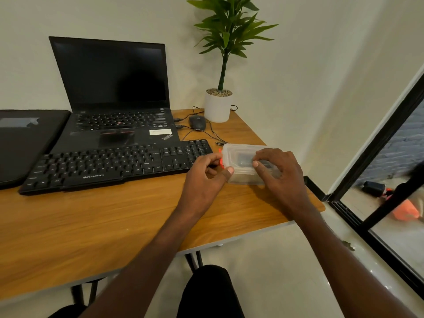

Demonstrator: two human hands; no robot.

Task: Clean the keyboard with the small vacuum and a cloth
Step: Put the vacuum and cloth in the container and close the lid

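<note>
Keyboard point(114, 165) lies untouched left of the lidded plastic box point(243, 165) near the desk's point(114, 216) right edge. Left hand point(204, 173) pinches its red clip point(221, 160); right hand point(278, 171) clamps the lid. Best brace firmly, then pry gently.

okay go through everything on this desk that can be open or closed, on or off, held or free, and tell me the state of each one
laptop: lid open, screen dark.
keyboard: flat on the desk, untouched.
mouse: lying free beside the plant pot.
plastic container: lid on, held at both ends.
red clip: on the container's left end, at the left hand's fingertips.
left hand: grips the container's left end.
right hand: grips the lid.
black sleeve: lying flat; closed or not, cannot tell.
</note>
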